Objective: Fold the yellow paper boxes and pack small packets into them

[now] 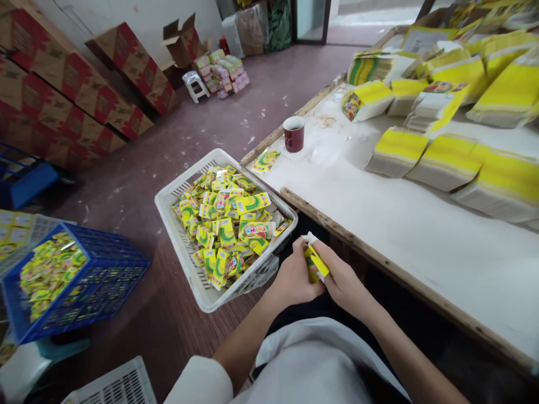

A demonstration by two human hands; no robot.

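Note:
Just above my lap, both hands come together around a small yellow and green printed carton [312, 266]. My left hand [293, 276] grips its left side, the fingers curled round it. My right hand [343, 278] pinches the other side, where a yellow edge and a white flap stick out near the thumb. The fingers hide much of the carton. To the left of my hands stands a white plastic basket [185, 280], heaped with yellow and green printed packets [227, 233].
On the white table [337, 185] at right are a dark red mug [293, 137], a loose packet [266, 160] and stacks of yellow flat cartons [446, 160]. A blue crate [113, 269] of packets stands at left. Cardboard boxes [76, 84] and a white stool [195, 86] are farther back.

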